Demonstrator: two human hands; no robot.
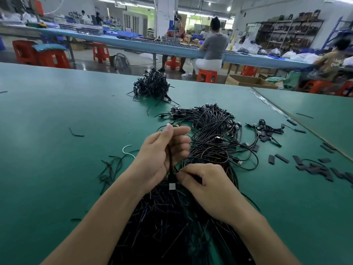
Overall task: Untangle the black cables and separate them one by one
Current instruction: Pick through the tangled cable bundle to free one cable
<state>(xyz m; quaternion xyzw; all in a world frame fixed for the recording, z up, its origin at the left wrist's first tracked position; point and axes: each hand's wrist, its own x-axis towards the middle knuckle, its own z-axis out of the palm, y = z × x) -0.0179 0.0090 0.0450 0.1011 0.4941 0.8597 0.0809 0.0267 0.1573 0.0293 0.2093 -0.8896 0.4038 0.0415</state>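
A big tangle of black cables lies on the green table just beyond my hands. My left hand is raised above it and grips one black cable, which hangs down to a plug with a silver tip. My right hand pinches a thin black strand beside that plug. A dense heap of black cable ends spreads under my forearms at the near edge.
A second black bundle sits farther back. Loose ties and a white wire lie left of my hands. Flat black sleeves are scattered at the right. People sit at a long bench behind.
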